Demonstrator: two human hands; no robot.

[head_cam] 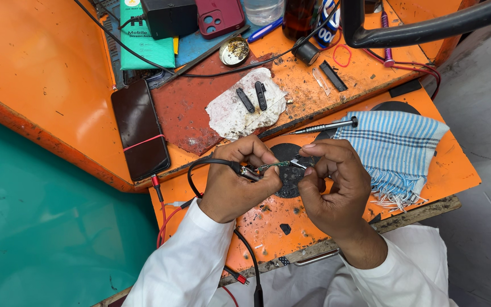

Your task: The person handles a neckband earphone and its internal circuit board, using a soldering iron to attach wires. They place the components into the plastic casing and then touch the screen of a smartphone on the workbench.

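Note:
My left hand (237,181) pinches the plug end of a black cable (203,166) together with a small green circuit board (273,166) that sticks out to the right. My right hand (332,183) grips fine metal tweezers (298,164), whose tips touch the right end of the board. Both hands hover over a black round pad (291,176) on the lower orange shelf (427,182).
A screwdriver (325,125) and a blue striped cloth (393,149) lie just right of my hands. On the upper orange bench sit a dark phone (140,129) with a red band, a white rag (240,111) bearing two black parts, a metal dish (234,51) and red wires (163,219).

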